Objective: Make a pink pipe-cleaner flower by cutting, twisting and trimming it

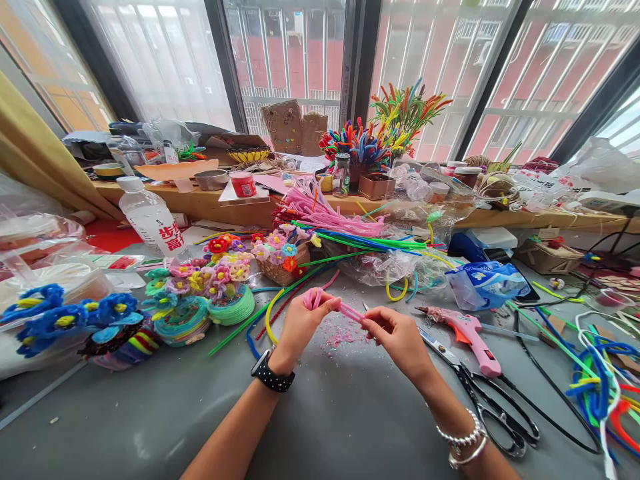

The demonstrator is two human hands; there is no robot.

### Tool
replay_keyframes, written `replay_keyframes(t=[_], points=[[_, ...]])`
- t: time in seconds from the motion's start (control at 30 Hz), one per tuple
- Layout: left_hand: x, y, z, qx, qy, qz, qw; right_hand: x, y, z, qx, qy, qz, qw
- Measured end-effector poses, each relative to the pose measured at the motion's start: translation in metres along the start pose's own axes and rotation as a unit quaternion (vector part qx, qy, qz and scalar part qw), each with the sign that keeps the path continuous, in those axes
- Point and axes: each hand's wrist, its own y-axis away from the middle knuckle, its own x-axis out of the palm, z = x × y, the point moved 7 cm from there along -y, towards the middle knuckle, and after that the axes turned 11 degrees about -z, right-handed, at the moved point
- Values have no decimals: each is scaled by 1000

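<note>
Room nearside, scissors (466,382) at right

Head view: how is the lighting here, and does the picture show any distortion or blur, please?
Head view: window panes look pale in daylight; dark window frames lean outward, suggesting wide-angle distortion; left hand and right hand look fairly sharp.

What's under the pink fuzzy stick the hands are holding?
Below the pink fuzzy stick, mostly pink specks lie scattered on the grey table. The left hand and right hand cover some table; I can't see there.
</note>
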Motion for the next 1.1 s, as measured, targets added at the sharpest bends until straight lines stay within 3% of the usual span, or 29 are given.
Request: replay_keyframes(t=[0.17, 0.23, 0.37, 0.5, 0.67, 0.87, 1.1], points=[[6, 2, 10, -137, 192, 41, 971, -3, 0, -3, 48, -110, -23, 992], [6, 3, 10, -136, 191, 52, 971, -2, 1, -6, 85, -172, -35, 981], [8, 6, 9, -91, 89, 87, 988, 4, 5, -8, 126, -225, -43, 965], [11, 6, 6, -59, 30, 75, 995, 13, 9, -5, 109, -203, -30, 973], [18, 10, 8, -108, 74, 90, 987, 23, 14, 0, 56, -102, -4, 993], [21, 14, 9, -134, 137, 125, 973, 15, 12, 0, 31, -66, -44, 996], [25, 16, 6, -154, 165, 142, 964, 9, 7, -1, 16, -33, -36, 999]])
